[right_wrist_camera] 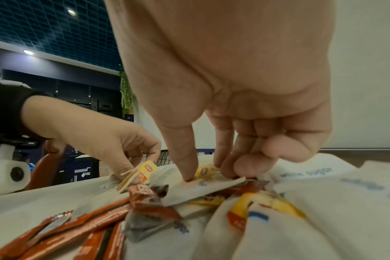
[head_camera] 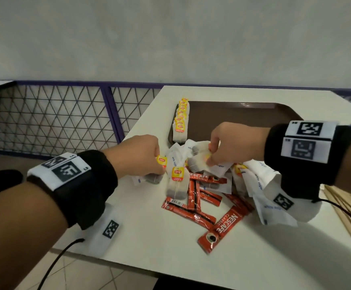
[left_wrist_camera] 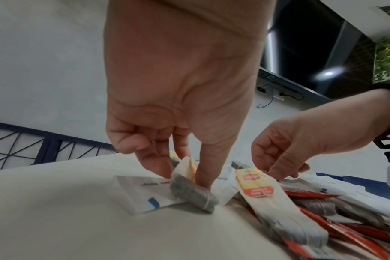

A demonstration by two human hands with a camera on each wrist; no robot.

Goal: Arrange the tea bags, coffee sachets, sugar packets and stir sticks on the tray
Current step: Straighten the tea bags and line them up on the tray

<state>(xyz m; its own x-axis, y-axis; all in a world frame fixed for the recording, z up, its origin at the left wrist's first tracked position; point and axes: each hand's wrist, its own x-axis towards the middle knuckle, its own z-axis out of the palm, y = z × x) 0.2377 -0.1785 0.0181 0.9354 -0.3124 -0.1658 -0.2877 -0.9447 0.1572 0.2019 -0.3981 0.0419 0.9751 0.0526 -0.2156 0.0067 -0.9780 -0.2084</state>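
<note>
A brown tray (head_camera: 243,114) lies at the back of the white table, with a row of yellow-tagged tea bags (head_camera: 180,122) along its left edge. In front of it is a mixed pile: red coffee sachets (head_camera: 193,197), white sugar packets (head_camera: 260,181) and loose tea bags (head_camera: 176,183). My left hand (head_camera: 160,164) pinches a tea bag (left_wrist_camera: 189,184) at the pile's left side, over a sugar packet (left_wrist_camera: 142,191). My right hand (head_camera: 211,155) pinches another tea bag (head_camera: 199,160) on top of the pile. Wooden stir sticks (head_camera: 346,210) lie at the right edge.
A purple-framed wire mesh railing (head_camera: 65,118) runs behind and left of the table. The table's front edge (head_camera: 149,266) is close to me, with tiled floor below. Bare tabletop lies in front of the pile, and most of the tray's surface is bare.
</note>
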